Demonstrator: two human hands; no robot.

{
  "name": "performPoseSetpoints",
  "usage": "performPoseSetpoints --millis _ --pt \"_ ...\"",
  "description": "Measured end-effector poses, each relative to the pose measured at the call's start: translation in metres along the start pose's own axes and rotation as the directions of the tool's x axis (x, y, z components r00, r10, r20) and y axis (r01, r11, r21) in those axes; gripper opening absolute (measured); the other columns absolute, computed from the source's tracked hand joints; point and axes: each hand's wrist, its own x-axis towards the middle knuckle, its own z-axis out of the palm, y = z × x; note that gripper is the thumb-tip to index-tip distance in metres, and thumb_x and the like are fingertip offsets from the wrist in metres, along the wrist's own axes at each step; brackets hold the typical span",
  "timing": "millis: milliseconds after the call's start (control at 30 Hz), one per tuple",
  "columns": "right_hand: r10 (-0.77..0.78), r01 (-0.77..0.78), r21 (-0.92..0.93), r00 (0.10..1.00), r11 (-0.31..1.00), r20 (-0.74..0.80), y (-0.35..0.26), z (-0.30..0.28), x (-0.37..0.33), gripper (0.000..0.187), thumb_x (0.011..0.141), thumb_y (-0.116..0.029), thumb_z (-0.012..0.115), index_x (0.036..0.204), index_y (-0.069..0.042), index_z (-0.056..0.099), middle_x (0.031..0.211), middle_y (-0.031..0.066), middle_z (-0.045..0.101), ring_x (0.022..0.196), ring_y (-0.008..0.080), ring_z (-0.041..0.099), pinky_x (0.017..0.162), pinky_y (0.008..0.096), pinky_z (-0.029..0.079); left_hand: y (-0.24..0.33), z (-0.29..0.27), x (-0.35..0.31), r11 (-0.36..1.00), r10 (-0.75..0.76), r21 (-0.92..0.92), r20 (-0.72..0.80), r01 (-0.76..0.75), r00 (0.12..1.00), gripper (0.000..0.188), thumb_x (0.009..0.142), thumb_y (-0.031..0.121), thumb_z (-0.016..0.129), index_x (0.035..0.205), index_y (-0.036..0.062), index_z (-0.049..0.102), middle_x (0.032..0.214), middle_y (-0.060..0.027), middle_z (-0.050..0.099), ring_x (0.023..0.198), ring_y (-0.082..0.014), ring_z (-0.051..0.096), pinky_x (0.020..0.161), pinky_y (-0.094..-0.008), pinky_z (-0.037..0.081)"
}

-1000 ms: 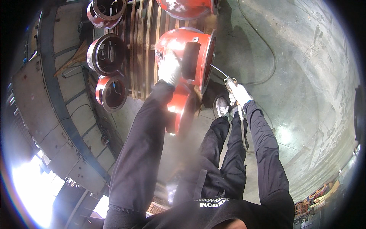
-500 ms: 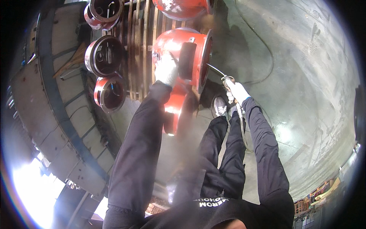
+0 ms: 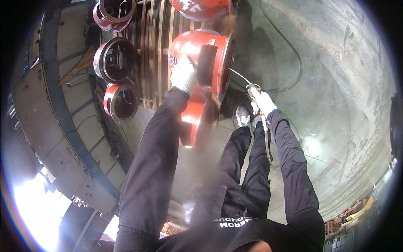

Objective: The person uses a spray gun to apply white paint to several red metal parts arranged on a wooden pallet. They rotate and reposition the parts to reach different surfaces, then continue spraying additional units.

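A red, barrel-shaped metal casting (image 3: 191, 44) with a wide flange and a dark rectangular opening lies on wooden slats. My left hand (image 3: 183, 76), in a white glove, rests against its side just left of that opening; glare washes out the fingers, which seem laid flat. To the right, my gloved right hand (image 3: 264, 103) is closed around an air blow gun (image 3: 252, 89). Its long thin nozzle points at the casting's flanged mouth, the tip close to the rim. A hose hangs from the gun beside my leg. Another red casting (image 3: 195, 111) sits nearer me, partly behind my left sleeve.
Another red casting (image 3: 201, 9) lies farther off on the wooden slats (image 3: 161, 25). Several open ring-ended red parts (image 3: 115, 59) line the left side, beside a long grey metal structure (image 3: 46, 113). A hose (image 3: 296, 54) curves over the concrete floor (image 3: 331, 96) at right.
My right hand and the blow gun have shifted very slightly to the right, the nozzle still aimed at the casting's mouth. My left hand stays on the casting.
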Motion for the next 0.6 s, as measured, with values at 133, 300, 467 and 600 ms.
performPoseSetpoints --millis 133,300,467,600 --pt "0.025 -0.023 -0.057 0.999 0.998 0.036 0.007 0.004 -0.005 0.043 0.105 -0.049 0.064 0.086 -0.012 0.060 0.060 0.0000 0.053 0.043 0.0137 0.050 0.042 0.0343 0.046 0.001 0.001 0.000 0.994 0.041 0.101 -0.023 -0.039 0.999 0.032 0.106 0.016 0.044 0.133 0.0009 0.054 0.101 -0.0256 0.073 0.082 -0.0438 0.074 0.071 -0.0511 0.059" --pt "-0.014 0.018 -0.066 0.998 0.998 0.064 0.020 0.005 -0.008 0.047 0.106 -0.054 0.060 0.081 -0.016 0.050 0.061 -0.0026 0.048 0.043 0.0109 0.044 0.040 0.0315 0.039 0.009 -0.006 0.002 0.983 -0.136 -0.117 0.062 0.142 0.989 0.031 0.105 0.017 0.046 0.126 -0.0010 0.061 0.108 -0.0268 0.070 0.097 -0.0460 0.069 0.085 -0.0538 0.056" --pt "-0.007 0.007 0.001 0.997 1.000 0.073 0.022 0.002 -0.001 0.038 0.106 -0.044 0.065 0.085 -0.012 0.060 0.059 -0.0016 0.051 0.043 0.0119 0.048 0.041 0.0314 0.037 0.012 -0.008 0.002 0.985 -0.120 -0.122 0.037 0.124 0.992 0.035 0.106 0.020 0.043 0.128 0.0002 0.061 0.110 -0.0272 0.070 0.102 -0.0475 0.067 0.090 -0.0546 0.054" --pt "-0.008 0.007 0.019 0.999 1.000 0.041 0.023 0.004 0.001 0.039 0.106 -0.043 0.065 0.084 -0.012 0.059 0.059 -0.0016 0.052 0.043 0.0120 0.047 0.041 0.0313 0.036 0.009 -0.004 0.000 0.996 -0.070 -0.062 -0.021 0.068 0.997 0.035 0.106 0.020 0.043 0.128 0.0001 0.061 0.112 -0.0271 0.070 0.103 -0.0466 0.068 0.092 -0.0545 0.054"
